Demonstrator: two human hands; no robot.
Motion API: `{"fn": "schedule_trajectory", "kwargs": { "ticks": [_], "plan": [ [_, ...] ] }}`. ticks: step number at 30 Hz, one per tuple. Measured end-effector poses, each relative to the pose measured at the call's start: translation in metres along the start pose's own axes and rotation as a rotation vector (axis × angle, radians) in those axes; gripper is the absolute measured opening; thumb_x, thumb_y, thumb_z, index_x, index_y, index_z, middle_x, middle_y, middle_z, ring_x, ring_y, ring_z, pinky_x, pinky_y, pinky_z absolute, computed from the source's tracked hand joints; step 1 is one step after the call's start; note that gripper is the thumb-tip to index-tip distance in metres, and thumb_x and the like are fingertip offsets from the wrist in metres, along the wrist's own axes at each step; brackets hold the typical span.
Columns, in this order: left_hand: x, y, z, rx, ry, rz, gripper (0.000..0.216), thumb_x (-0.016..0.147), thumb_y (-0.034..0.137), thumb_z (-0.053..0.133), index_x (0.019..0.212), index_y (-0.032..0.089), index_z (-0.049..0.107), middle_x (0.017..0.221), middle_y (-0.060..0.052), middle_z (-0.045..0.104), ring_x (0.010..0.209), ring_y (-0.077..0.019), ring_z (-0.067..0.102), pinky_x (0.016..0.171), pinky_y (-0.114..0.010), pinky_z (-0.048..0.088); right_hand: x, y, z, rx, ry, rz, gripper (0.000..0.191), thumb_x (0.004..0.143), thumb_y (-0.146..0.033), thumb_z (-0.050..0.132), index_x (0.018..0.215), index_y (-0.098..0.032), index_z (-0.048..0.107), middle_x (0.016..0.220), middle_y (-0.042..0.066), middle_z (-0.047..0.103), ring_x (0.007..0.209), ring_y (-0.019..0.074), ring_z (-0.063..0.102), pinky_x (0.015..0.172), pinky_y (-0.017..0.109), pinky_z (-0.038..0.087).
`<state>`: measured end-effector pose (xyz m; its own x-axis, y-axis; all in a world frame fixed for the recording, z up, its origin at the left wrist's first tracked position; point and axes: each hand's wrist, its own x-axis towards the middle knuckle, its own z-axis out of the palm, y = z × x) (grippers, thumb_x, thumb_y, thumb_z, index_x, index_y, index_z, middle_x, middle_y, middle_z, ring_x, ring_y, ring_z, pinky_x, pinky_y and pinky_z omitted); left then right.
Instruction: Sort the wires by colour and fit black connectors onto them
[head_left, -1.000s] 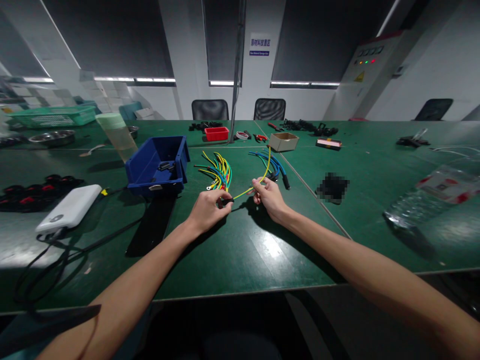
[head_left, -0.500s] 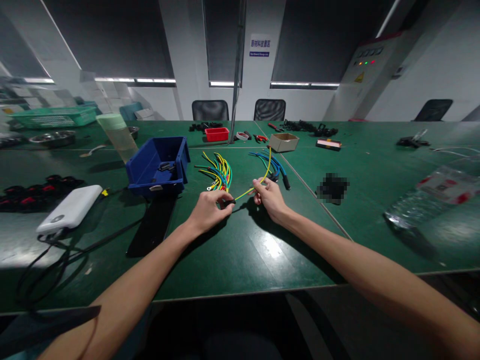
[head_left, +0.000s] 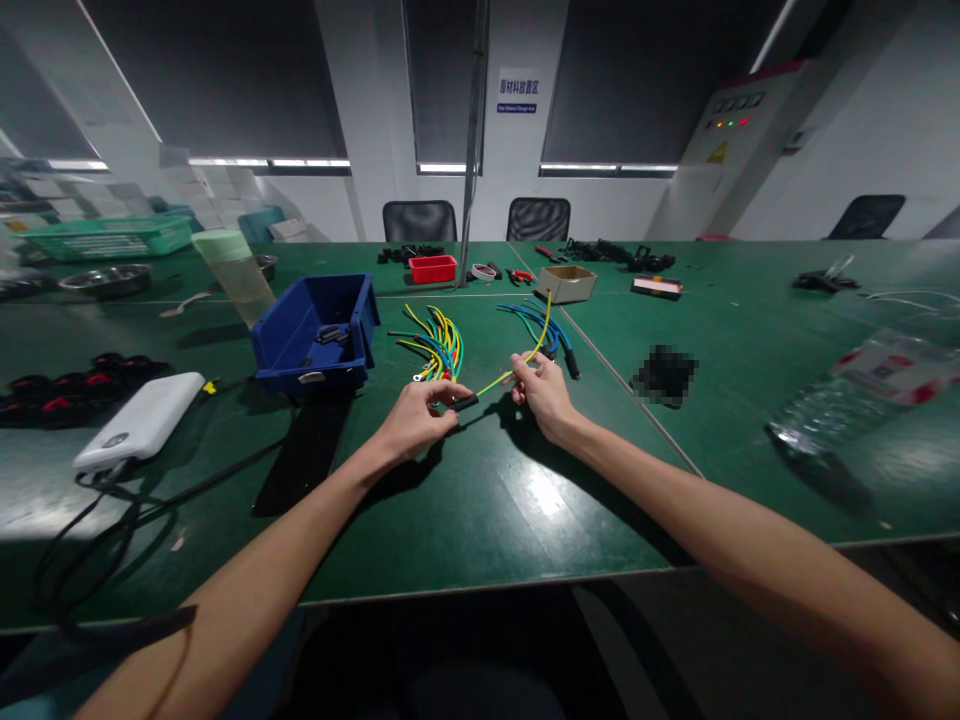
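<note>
Between the thumb and fingers of my left hand [head_left: 421, 415] is a small black sleeve [head_left: 467, 402]. A yellow-green wire [head_left: 493, 385] runs from its right end to my right hand [head_left: 546, 396], which pinches the wire. The wire's free end curves up past my right fingertips. Just beyond my left hand lies a bundle of yellow, green and blue wires [head_left: 450, 335], some tipped with ring terminals. Behind my right hand rest blue wires [head_left: 553, 328] with black sleeved ends, partly covered by the held wire and hand.
A blue bin [head_left: 307, 375] with small black parts stands left, above a black phone-like slab [head_left: 300, 460]. A white power bank [head_left: 142, 420] with cables lies farther left. A cardboard box [head_left: 568, 288] and a red tray [head_left: 433, 269] stand behind. At right lies a plastic bottle [head_left: 832, 405].
My right hand has shifted slightly right with the wire, and its free end has swung right. More of the black sleeve now shows beyond my left fingers.
</note>
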<state>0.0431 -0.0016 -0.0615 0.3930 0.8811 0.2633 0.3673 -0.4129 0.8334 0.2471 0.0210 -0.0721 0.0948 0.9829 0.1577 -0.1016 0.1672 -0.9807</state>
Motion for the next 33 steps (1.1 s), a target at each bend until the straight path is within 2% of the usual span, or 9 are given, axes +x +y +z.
{"fn": "schedule_trajectory", "kwargs": {
  "ticks": [7, 14, 26, 33],
  "plan": [
    [0.001, 0.008, -0.002, -0.154, -0.028, -0.1, 0.035, 0.066, 0.016, 0.057, 0.098, 0.01, 0.071, 0.093, -0.008, 0.07, 0.072, -0.0153, 0.062, 0.061, -0.023, 0.049, 0.001, 0.001, -0.001, -0.011, 0.009, 0.006, 0.04, 0.072, -0.054, 0.064, 0.083, -0.02, 0.045, 0.057, -0.004, 0.059, 0.036, 0.0063, 0.045, 0.034, 0.016, 0.03],
    [0.0, 0.014, -0.003, -0.186, -0.035, -0.149, 0.034, 0.066, 0.021, 0.06, 0.096, 0.01, 0.072, 0.092, -0.009, 0.071, 0.074, -0.0165, 0.062, 0.06, -0.024, 0.048, 0.001, 0.003, -0.002, 0.001, 0.008, -0.009, 0.04, 0.073, -0.054, 0.065, 0.082, -0.021, 0.045, 0.051, -0.007, 0.051, 0.036, 0.0064, 0.044, 0.034, 0.017, 0.031],
    [0.001, 0.011, -0.002, -0.232, 0.013, -0.212, 0.033, 0.061, 0.019, 0.06, 0.091, 0.013, 0.073, 0.09, -0.008, 0.071, 0.079, -0.0183, 0.064, 0.068, -0.027, 0.05, 0.0, -0.002, 0.0, 0.011, -0.003, -0.031, 0.042, 0.071, -0.055, 0.065, 0.082, -0.021, 0.043, 0.056, -0.005, 0.059, 0.035, 0.0064, 0.044, 0.033, 0.017, 0.031],
    [0.001, 0.01, -0.003, -0.249, 0.011, -0.215, 0.034, 0.059, 0.015, 0.058, 0.09, 0.013, 0.073, 0.09, -0.008, 0.072, 0.082, -0.0189, 0.064, 0.07, -0.029, 0.051, -0.002, -0.005, 0.001, 0.017, -0.022, -0.037, 0.043, 0.07, -0.056, 0.065, 0.083, -0.021, 0.043, 0.055, -0.007, 0.057, 0.034, 0.0065, 0.045, 0.033, 0.016, 0.031]
  ]
}}
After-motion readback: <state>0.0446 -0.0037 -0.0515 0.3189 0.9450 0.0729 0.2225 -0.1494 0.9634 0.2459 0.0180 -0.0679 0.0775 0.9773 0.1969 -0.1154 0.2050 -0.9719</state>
